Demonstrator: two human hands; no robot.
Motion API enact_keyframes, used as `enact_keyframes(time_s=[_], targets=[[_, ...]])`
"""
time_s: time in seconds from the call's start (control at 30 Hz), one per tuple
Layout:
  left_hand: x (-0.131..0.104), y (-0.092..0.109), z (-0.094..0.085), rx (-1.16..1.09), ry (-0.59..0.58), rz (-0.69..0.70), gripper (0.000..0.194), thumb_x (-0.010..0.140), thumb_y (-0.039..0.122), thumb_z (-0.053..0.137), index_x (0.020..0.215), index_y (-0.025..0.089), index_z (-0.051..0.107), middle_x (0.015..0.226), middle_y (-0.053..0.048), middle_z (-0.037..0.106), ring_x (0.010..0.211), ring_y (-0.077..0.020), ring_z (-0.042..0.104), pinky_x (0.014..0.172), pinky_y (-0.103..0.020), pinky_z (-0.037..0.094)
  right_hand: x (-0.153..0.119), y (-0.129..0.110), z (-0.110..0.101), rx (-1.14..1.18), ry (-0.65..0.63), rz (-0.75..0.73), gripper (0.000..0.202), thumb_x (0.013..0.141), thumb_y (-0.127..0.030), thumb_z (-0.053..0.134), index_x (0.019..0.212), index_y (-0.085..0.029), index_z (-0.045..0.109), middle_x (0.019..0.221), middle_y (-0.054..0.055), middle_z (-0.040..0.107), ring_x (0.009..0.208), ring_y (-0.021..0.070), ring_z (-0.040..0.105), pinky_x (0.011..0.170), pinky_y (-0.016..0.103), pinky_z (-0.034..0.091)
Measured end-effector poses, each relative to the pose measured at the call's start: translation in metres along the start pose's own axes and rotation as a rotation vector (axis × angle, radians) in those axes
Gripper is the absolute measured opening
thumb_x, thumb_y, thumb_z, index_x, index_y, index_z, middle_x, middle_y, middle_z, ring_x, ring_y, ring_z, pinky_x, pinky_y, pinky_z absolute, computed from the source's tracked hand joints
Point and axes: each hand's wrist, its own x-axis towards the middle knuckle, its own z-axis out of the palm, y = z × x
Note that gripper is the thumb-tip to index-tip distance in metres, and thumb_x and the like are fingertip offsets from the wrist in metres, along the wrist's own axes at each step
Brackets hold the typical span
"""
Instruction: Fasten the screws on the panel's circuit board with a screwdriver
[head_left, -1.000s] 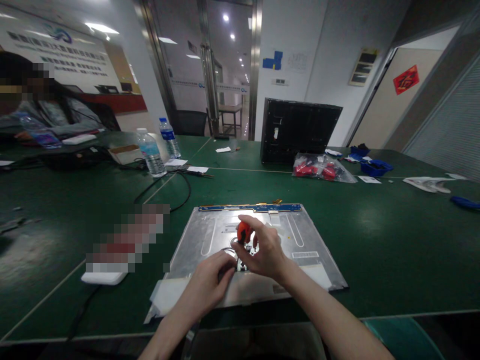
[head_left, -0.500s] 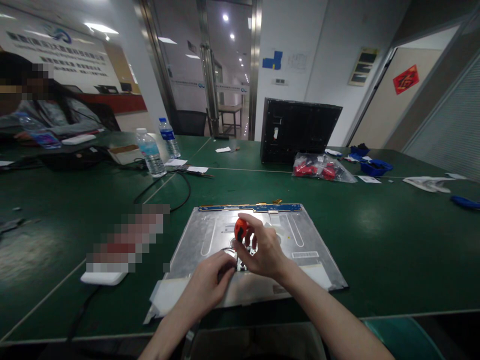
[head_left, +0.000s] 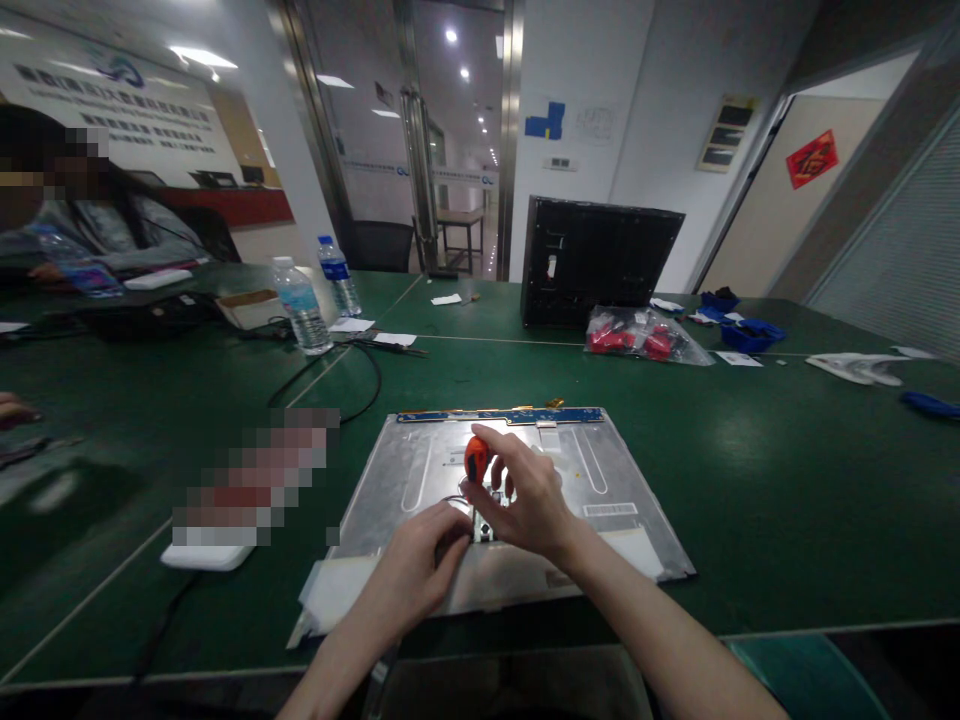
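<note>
A flat display panel (head_left: 622,480) lies on the table before me, its silver metal back up, with a blue circuit strip (head_left: 517,415) along the far edge. My right hand (head_left: 529,495) grips the orange and black handle of a screwdriver (head_left: 476,460), which stands nearly upright over the panel's middle. Below that hand a small circuit board (head_left: 485,530) shows in part. My left hand (head_left: 427,550) is closed beside the screwdriver's lower end, fingertips pinched at the board. What those fingertips hold is hidden. A thin dark cable (head_left: 453,498) curves just beyond them.
Left of the panel lies a white-edged object (head_left: 210,555), mostly blurred out. Further back stand two water bottles (head_left: 304,310), (head_left: 339,280) and a black monitor-like unit (head_left: 600,260) with a bag of red parts (head_left: 645,338). Another person's hand (head_left: 13,410) is at the left edge.
The screwdriver handle has shifted slightly left with my right hand's fingers. My left hand stays put. Another person's hand has come in at the left edge.
</note>
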Motion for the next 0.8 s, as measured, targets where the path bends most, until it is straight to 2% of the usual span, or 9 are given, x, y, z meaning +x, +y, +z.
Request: enact_keyframes(time_s=[0.17,0.4,0.53,0.7,0.8], targets=[[0.0000,-0.0010,0.0011,0.000,0.002,0.008,0.014,0.083,0.018,0.046,0.081,0.018,0.059,0.076,-0.004,0.065,0.070,-0.0190,0.060,0.065,-0.029,0.044,-0.0037,0.0014,0.0016,0.028,-0.007,0.005,0.054,0.085,-0.019,0.052,0.136,-0.019,0.035,0.086,0.002,0.064,0.055,0.0102,0.055,0.048,0.021,0.047],[0.0006,0.0002,-0.0005,0.005,0.005,-0.011,0.015,0.083,0.018,0.045,0.081,0.019,0.060,0.079,-0.004,0.066,0.071,-0.0185,0.061,0.066,-0.029,0.045,-0.0021,0.0055,0.0026,0.036,0.020,-0.004,0.043,0.088,-0.029,0.059,0.127,-0.023,0.041,0.085,0.000,0.063,0.056,0.0092,0.052,0.046,0.019,0.043],[0.0002,0.0000,-0.0008,0.013,-0.007,-0.016,0.015,0.083,0.017,0.045,0.082,0.018,0.060,0.077,-0.004,0.065,0.071,-0.0184,0.060,0.066,-0.029,0.044,-0.0024,0.0044,0.0027,0.004,0.021,0.008,0.042,0.088,-0.027,0.057,0.127,-0.023,0.041,0.085,0.000,0.062,0.055,0.0088,0.051,0.047,0.019,0.043],[-0.0003,0.0011,-0.0008,0.012,-0.002,-0.004,0.015,0.084,0.017,0.045,0.079,0.018,0.059,0.075,-0.004,0.065,0.069,-0.0183,0.059,0.065,-0.028,0.043,-0.0049,0.0024,0.0004,0.037,-0.003,0.018,0.053,0.080,-0.018,0.052,0.131,-0.019,0.038,0.085,0.002,0.061,0.058,0.0111,0.054,0.051,0.022,0.046],[0.0002,0.0028,-0.0015,0.008,0.001,-0.004,0.015,0.083,0.018,0.046,0.078,0.018,0.060,0.076,-0.004,0.065,0.070,-0.0187,0.059,0.065,-0.028,0.044,-0.0049,0.0026,-0.0002,0.056,-0.007,0.017,0.049,0.082,-0.023,0.054,0.129,-0.020,0.039,0.086,0.002,0.061,0.060,0.0114,0.054,0.050,0.022,0.045]])
